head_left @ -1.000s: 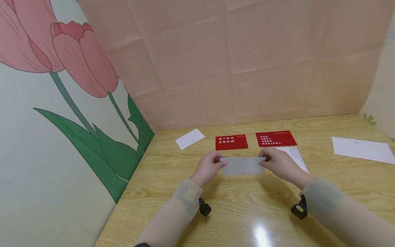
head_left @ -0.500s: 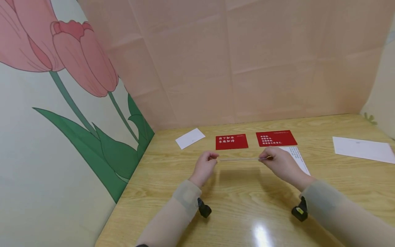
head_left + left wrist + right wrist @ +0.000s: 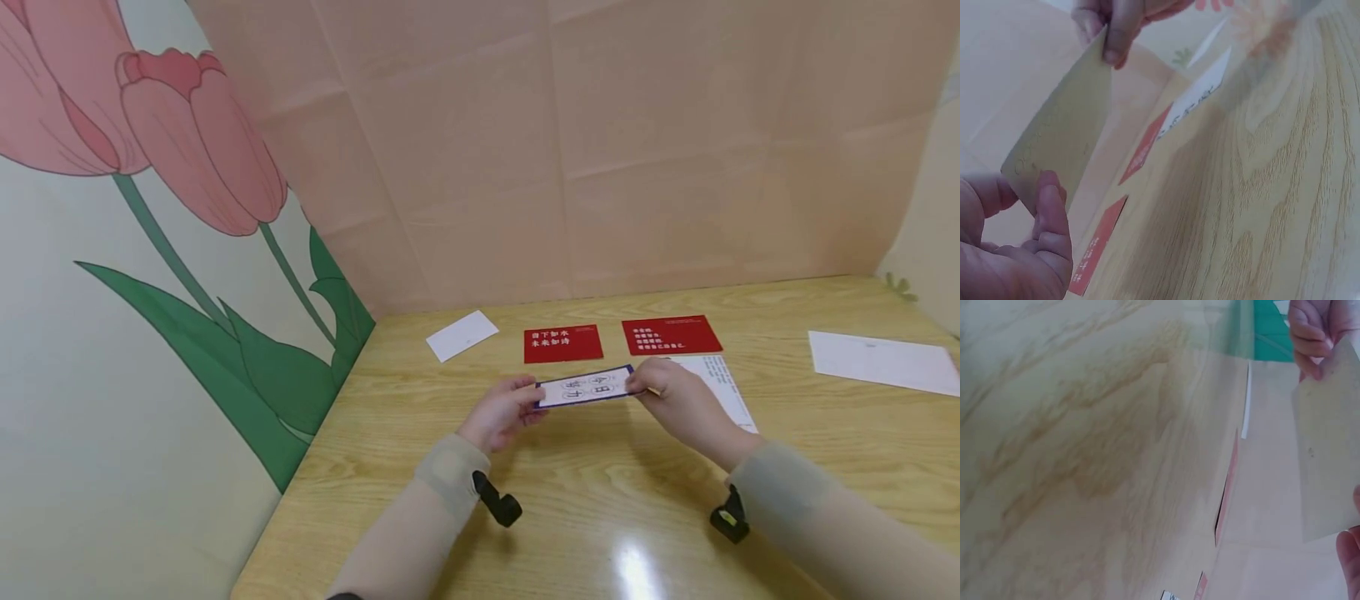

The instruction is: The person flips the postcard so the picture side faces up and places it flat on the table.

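Note:
Above the table, a white card with a dark blue border and printed characters [image 3: 585,388] is held up between both hands. My left hand [image 3: 504,412] pinches its left end, thumb on top and fingers beneath. At the other end, my right hand [image 3: 686,404] pinches the card's right edge. In the left wrist view the card's pale underside [image 3: 1063,125] faces the camera, with the left fingers [image 3: 1052,215] on its near corner. The right wrist view also shows the plain underside [image 3: 1329,444], with the right hand only partly in frame.
On the wooden table [image 3: 600,492] lie two red cards, one left [image 3: 562,344] and one right [image 3: 671,335]. A white card with text [image 3: 723,387] lies partly behind the right hand. Plain white cards lie far left [image 3: 462,336] and far right [image 3: 885,362].
The card has turned over from its plain pale side, through edge-on, to its printed side facing up. My left hand has rotated, with its fingers now under the card.

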`<act>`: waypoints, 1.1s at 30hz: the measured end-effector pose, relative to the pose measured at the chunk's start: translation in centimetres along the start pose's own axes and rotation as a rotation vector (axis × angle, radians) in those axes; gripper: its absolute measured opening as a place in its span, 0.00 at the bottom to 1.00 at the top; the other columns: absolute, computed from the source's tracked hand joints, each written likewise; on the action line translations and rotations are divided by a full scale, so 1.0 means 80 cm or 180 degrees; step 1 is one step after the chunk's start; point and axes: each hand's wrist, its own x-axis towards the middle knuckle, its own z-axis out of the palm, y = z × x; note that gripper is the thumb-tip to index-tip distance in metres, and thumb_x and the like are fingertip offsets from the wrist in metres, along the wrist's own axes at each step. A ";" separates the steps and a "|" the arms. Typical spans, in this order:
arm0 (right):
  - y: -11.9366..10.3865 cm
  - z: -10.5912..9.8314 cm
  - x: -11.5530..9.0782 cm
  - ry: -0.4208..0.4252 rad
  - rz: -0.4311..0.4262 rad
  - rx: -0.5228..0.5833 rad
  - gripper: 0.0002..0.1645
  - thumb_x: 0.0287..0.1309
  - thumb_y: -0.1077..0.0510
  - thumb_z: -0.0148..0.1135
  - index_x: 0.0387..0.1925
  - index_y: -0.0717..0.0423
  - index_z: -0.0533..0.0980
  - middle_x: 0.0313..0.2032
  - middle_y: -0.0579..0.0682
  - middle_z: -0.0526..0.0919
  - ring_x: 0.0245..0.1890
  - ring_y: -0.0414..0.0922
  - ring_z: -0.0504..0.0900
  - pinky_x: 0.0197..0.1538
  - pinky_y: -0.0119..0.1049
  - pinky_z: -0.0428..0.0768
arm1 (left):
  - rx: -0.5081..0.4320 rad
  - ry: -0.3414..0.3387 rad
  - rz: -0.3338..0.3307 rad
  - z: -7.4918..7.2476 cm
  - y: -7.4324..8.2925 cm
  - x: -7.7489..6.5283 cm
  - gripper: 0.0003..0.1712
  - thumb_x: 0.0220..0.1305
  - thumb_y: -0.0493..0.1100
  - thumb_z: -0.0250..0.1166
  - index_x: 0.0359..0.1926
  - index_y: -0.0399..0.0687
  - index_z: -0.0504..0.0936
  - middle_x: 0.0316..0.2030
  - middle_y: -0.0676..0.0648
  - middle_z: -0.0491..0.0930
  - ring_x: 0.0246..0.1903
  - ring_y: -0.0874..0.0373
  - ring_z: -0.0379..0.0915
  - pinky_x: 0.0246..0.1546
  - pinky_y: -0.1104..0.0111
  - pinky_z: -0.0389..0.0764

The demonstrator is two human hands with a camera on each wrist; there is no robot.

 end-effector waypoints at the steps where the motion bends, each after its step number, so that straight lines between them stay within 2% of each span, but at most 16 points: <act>1: 0.000 0.000 0.000 -0.0010 -0.0035 -0.0024 0.14 0.46 0.74 0.69 0.26 0.51 0.82 0.36 0.51 0.84 0.38 0.49 0.80 0.41 0.48 0.81 | -0.0045 0.0047 -0.0026 0.001 0.000 0.000 0.27 0.65 0.34 0.61 0.63 0.33 0.64 0.43 0.40 0.79 0.32 0.58 0.77 0.32 0.71 0.77; 6: 0.001 0.001 -0.001 -0.0090 -0.0239 -0.0176 0.14 0.44 0.74 0.70 0.28 0.54 0.82 0.37 0.51 0.83 0.39 0.49 0.79 0.42 0.48 0.81 | -0.0100 0.0157 -0.0007 0.001 -0.003 0.002 0.29 0.61 0.29 0.62 0.62 0.35 0.65 0.47 0.37 0.78 0.36 0.56 0.80 0.34 0.71 0.79; 15: 0.007 -0.004 -0.005 -0.0331 -0.0724 -0.0739 0.20 0.39 0.70 0.76 0.37 0.54 0.81 0.40 0.49 0.82 0.41 0.47 0.80 0.45 0.46 0.81 | 0.0047 0.0232 0.0082 0.002 -0.005 0.001 0.25 0.62 0.28 0.61 0.59 0.38 0.65 0.42 0.39 0.79 0.35 0.55 0.80 0.34 0.70 0.80; 18: 0.008 -0.006 -0.006 -0.0380 -0.0697 -0.0762 0.22 0.39 0.71 0.75 0.40 0.54 0.81 0.42 0.49 0.82 0.43 0.49 0.80 0.47 0.48 0.80 | 0.0043 0.0261 0.0089 0.001 -0.005 0.001 0.25 0.62 0.27 0.61 0.58 0.38 0.66 0.41 0.40 0.78 0.36 0.55 0.79 0.37 0.68 0.81; 20: 0.007 -0.006 -0.006 -0.0409 -0.0423 -0.0635 0.20 0.44 0.73 0.70 0.41 0.55 0.81 0.43 0.51 0.82 0.45 0.51 0.79 0.49 0.50 0.79 | 0.0090 0.0284 0.0101 0.001 -0.005 0.000 0.24 0.62 0.28 0.62 0.58 0.39 0.66 0.41 0.40 0.78 0.37 0.54 0.80 0.38 0.67 0.81; 23: 0.003 -0.007 -0.004 -0.0495 0.0405 -0.0107 0.15 0.55 0.70 0.60 0.46 0.60 0.78 0.47 0.56 0.79 0.48 0.54 0.76 0.51 0.54 0.77 | 0.0163 0.0313 0.0106 0.000 -0.006 -0.001 0.24 0.61 0.29 0.63 0.58 0.41 0.67 0.41 0.40 0.78 0.37 0.53 0.80 0.38 0.66 0.81; 25: 0.000 -0.008 -0.002 -0.0569 0.1014 0.0406 0.16 0.62 0.65 0.55 0.52 0.62 0.74 0.51 0.60 0.76 0.49 0.56 0.74 0.50 0.53 0.77 | 0.0237 0.0313 0.0131 -0.001 -0.007 -0.002 0.24 0.61 0.30 0.63 0.57 0.41 0.68 0.41 0.40 0.78 0.36 0.54 0.80 0.37 0.66 0.81; 27: -0.001 -0.008 0.002 -0.0682 0.1505 0.0945 0.22 0.67 0.59 0.53 0.60 0.63 0.67 0.54 0.63 0.71 0.50 0.57 0.74 0.48 0.51 0.79 | 0.0277 0.0299 0.0166 0.000 -0.008 -0.001 0.24 0.61 0.29 0.64 0.57 0.41 0.68 0.40 0.41 0.78 0.35 0.54 0.79 0.36 0.67 0.81; 29: 0.000 -0.009 0.005 -0.0835 0.1834 0.1401 0.30 0.68 0.54 0.54 0.65 0.63 0.60 0.57 0.65 0.68 0.50 0.57 0.75 0.46 0.47 0.81 | 0.0320 0.0299 0.0197 0.000 -0.010 0.000 0.24 0.61 0.29 0.64 0.57 0.40 0.68 0.38 0.41 0.77 0.34 0.55 0.79 0.35 0.68 0.81; 33: 0.003 -0.009 0.010 -0.1064 0.2247 0.2021 0.44 0.63 0.53 0.62 0.71 0.61 0.49 0.58 0.66 0.64 0.47 0.54 0.77 0.47 0.44 0.81 | 0.0409 0.0344 0.0205 0.001 -0.013 0.001 0.23 0.60 0.29 0.64 0.56 0.41 0.69 0.36 0.43 0.76 0.32 0.56 0.77 0.32 0.69 0.79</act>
